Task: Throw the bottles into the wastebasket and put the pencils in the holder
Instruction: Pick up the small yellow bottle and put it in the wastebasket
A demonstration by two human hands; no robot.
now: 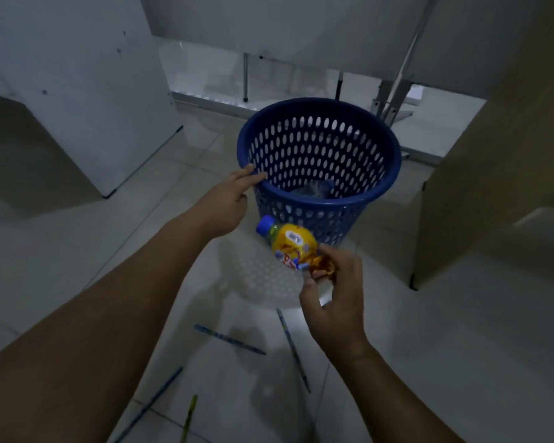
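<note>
A blue perforated wastebasket [378, 174] stands on the tiled floor ahead of me. My left hand [229, 199] grips its near-left rim. My right hand [333, 292] holds a small bottle [290, 244] with a yellow label and a blue cap by its bottom end, just in front of the basket's near wall and below its rim. A crumpled clear bottle [314, 190] lies inside the basket. Several pencils lie on the floor near me: a blue one [229, 339], a dark one [293, 350], another blue one [154, 401] and a yellow-green one [188, 418]. No holder is in view.
A white cabinet panel [87, 91] stands at the left. A beige board [493, 174] leans at the right. Metal table legs [394, 91] rise behind the basket. The basket's shadow falls on the pale tiles [263, 279] in front of it.
</note>
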